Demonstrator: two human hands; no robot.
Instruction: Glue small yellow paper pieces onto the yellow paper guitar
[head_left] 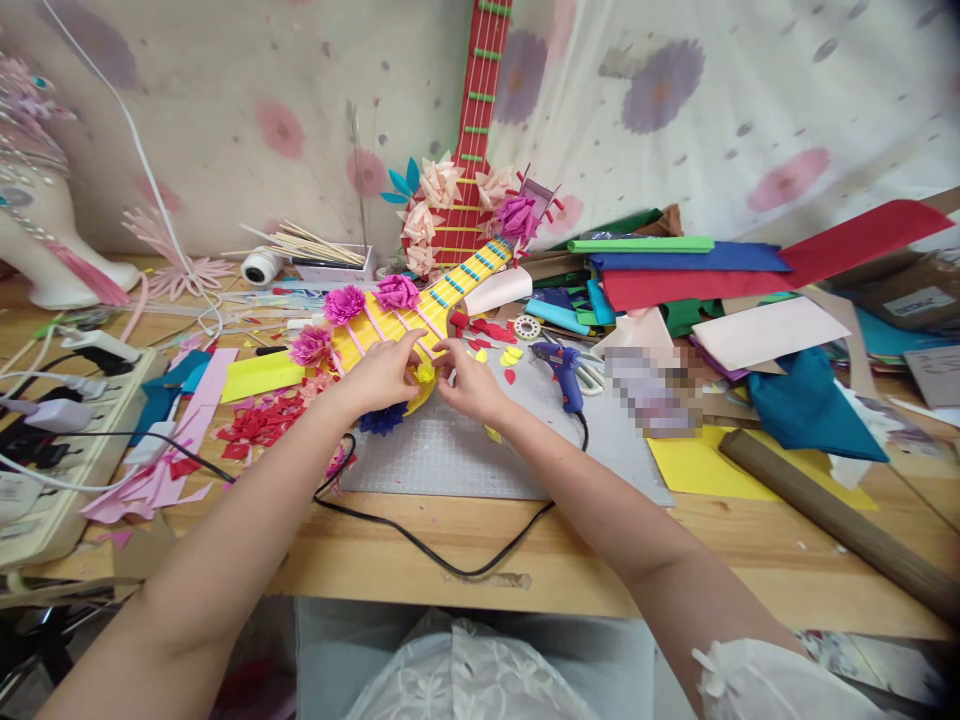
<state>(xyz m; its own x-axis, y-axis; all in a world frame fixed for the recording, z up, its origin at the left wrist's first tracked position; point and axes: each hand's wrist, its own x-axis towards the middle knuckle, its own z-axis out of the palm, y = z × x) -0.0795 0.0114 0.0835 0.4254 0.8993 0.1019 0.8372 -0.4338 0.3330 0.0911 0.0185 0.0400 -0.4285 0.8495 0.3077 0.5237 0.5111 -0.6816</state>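
Grip: left hand point(386, 378) and right hand point(471, 388) pinch a small yellow flower point(425, 372) between their fingertips, against the yellow paper guitar point(390, 322).
Right of grip: blue glue gun point(562, 368), red petals point(493, 330).
Below grip: black cord point(450, 565) loops under both forearms.

Floral cloth point(750, 100) behind wooden table point(600, 570)

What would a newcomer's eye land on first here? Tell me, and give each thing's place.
At centre lies a yellow paper guitar trimmed with magenta flowers, where the left hand and right hand meet at a small yellow flower. Behind it a red guitar leans upright against the flowered cloth. To the right, a blue glue gun lies on the grey mat, before a heap of coloured paper sheets.
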